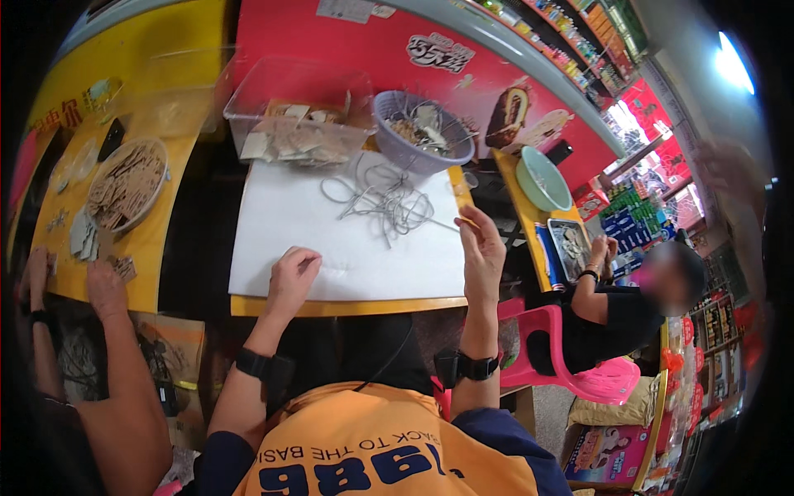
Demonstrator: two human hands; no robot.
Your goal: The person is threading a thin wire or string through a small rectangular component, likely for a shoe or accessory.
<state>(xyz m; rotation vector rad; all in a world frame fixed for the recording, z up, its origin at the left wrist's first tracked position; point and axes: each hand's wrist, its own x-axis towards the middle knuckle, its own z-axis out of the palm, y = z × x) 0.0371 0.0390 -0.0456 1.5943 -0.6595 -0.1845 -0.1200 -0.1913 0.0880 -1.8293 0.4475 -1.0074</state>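
A loose tangle of thin grey cord (387, 205) lies on the white sheet (273, 223) covering the yellow table in front of me. One strand runs right from the tangle to my right hand (483, 252), whose thumb and fingers are pinched around it at the sheet's right edge. Over the sheet's lower left part is my left hand (293, 279), fingers curled and pressed together. Whatever may be between those fingertips is too small to make out. The left hand is well apart from the tangle.
Behind the cord stand a clear plastic bin (248, 124) of flat card pieces and a purple basket (389, 132) of mixed bits. At left, another person's hands work beside a round tray (161, 186). At right, a person sits by a metal tray (554, 240) and green basin (529, 186).
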